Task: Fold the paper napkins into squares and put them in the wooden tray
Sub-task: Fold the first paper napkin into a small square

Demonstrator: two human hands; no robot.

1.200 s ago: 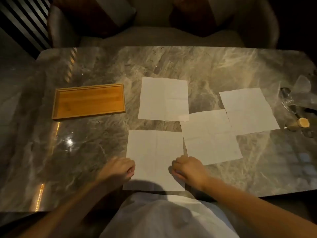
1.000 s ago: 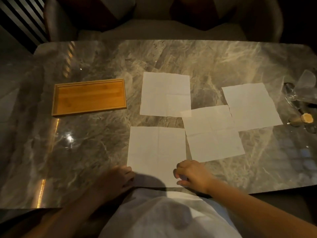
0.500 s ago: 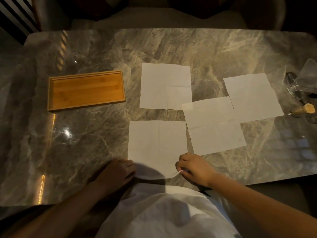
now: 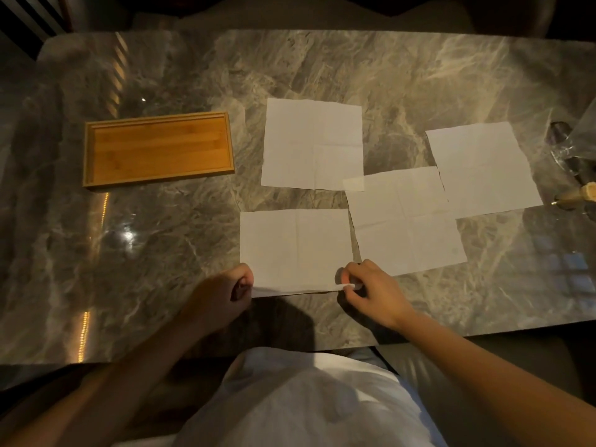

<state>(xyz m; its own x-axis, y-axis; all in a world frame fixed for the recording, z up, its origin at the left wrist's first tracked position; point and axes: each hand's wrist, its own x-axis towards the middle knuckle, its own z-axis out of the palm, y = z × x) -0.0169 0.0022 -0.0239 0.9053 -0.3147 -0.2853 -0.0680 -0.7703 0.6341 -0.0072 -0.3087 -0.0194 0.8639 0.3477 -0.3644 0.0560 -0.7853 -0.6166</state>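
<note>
1. The near edge of the napkin (image 4: 295, 246), low in the middle of the frame, is pinched by the left hand (image 4: 222, 293) and right hand (image 4: 371, 290).
2. The wooden tray (image 4: 158, 150) is seen at upper left.

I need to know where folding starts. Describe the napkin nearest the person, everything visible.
The nearest napkin is a thin white paper sheet, unfolded, with faint cross creases. It lies flat on the marble table, except its near edge, which is lifted. The left hand pinches its near-left corner, the right hand its near-right corner. Its right edge lies close beside another napkin; whether they touch is unclear.
</note>
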